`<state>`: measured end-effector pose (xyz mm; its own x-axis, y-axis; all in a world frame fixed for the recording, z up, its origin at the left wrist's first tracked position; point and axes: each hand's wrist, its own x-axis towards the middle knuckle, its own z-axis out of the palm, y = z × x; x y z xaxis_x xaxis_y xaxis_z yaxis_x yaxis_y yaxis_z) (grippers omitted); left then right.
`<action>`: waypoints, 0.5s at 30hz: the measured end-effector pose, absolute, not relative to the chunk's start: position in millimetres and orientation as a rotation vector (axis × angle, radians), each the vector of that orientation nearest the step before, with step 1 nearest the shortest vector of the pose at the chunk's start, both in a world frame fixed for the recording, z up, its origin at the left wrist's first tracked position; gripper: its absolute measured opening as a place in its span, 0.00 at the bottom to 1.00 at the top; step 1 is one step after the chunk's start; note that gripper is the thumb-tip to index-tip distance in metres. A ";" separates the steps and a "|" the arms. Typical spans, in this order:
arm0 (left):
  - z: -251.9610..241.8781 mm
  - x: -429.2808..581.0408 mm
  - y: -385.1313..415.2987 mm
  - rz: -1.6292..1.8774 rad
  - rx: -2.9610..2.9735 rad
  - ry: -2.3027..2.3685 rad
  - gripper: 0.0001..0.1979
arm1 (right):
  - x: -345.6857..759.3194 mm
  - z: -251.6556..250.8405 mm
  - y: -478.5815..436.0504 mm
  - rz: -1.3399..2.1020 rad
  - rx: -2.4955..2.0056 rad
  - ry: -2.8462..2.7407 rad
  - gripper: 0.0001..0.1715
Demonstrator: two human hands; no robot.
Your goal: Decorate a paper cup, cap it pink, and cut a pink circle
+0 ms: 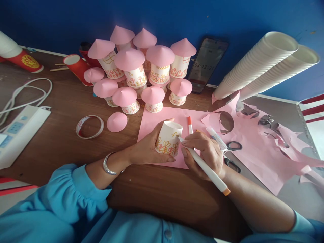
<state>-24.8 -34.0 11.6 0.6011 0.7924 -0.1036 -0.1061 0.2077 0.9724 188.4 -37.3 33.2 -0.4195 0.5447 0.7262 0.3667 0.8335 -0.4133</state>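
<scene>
A white paper cup (169,136) with orange and red flowers drawn round its lower part is tilted in my left hand (154,145), the fingers wrapped round its side. My right hand (205,152) grips a white marker (205,167) with an orange end. Its tip meets the cup's wall near a small yellow-orange mark under the rim. Beneath both hands lies a pink paper sheet (152,121). Close to my right fingers are a red-capped marker (189,125), a glue tube (216,137) and black-handled scissors (234,146), partly hidden.
Several decorated cups with pink cone roofs (129,59) stand at the back, before a phone (209,64). Tall stacks of paper cups (255,64) and cut pink paper (255,148) are on the right. At left are a tape roll (101,128), a loose cone (116,122) and a power strip (25,131).
</scene>
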 end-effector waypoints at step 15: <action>12.1 -25.4 -33.8 0.707 1.149 0.702 0.52 | 187.8 32.6 -38.1 0.216 -0.720 -2.027 0.12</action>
